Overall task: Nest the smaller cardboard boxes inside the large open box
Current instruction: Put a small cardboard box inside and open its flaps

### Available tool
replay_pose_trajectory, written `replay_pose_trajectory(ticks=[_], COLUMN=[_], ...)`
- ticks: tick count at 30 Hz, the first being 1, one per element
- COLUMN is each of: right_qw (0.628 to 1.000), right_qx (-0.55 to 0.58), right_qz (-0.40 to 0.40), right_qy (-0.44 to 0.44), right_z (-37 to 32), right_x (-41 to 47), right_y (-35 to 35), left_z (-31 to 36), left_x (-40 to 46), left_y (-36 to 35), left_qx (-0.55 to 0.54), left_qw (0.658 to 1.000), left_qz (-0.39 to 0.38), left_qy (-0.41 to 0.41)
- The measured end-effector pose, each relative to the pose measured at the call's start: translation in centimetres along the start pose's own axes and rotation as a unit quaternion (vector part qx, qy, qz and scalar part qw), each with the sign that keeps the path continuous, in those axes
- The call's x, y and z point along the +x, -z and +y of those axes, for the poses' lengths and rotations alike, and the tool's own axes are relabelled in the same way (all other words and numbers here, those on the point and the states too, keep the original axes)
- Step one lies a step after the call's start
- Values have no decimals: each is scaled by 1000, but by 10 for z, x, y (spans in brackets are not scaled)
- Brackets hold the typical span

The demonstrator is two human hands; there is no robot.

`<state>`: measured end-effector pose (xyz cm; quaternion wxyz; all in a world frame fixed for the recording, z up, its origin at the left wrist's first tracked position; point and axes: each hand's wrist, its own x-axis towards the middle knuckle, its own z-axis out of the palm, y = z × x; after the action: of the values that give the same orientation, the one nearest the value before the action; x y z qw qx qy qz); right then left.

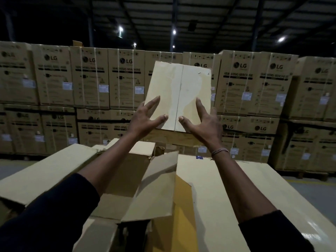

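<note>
A small box (179, 95) was up in the air above the far edge of the big open box (127, 179), its taped face toward the camera, long axis upright and leaning a little right; the left hand (145, 119) and right hand (203, 122) were spread wide at its lower corners, fingers straight. Whether they touched it I could not tell; stacked cartons (125, 79) stood behind.

Small cardboard box (179, 96): pale tan, closed, flap seam running down the facing panel, tilted, raised above the large box. Large open box (127, 180): brown, flaps splayed outward, creased, interior partly shadowed, positioned directly below.
</note>
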<state>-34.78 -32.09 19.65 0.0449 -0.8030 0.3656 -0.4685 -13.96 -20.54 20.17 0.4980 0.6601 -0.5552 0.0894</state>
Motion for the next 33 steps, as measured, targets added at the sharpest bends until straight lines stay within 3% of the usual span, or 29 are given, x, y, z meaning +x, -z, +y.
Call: replay_pose_trajectory(ticks=[9, 16, 26, 33], right_qw=[997, 989, 957, 947], right_qx=[-72, -62, -79, -67], right_qz=[-22, -96, -258, -284], right_qy=[-29, -90, -110, -133], right_z=[-118, -179, -200, -197], right_x=[-9, -46, -115, -153], right_y=[-82, -129, -155, -158], left_z=[-114, -179, -214, -222], left_x=[6, -18, -82, -119], left_y=[93, 152, 185, 187], left_qx=[-10, -49, 59, 155], left_qw=[1000, 995, 961, 949], left_qz=[-22, -78, -238, -255], left_qy=[8, 35, 130, 101])
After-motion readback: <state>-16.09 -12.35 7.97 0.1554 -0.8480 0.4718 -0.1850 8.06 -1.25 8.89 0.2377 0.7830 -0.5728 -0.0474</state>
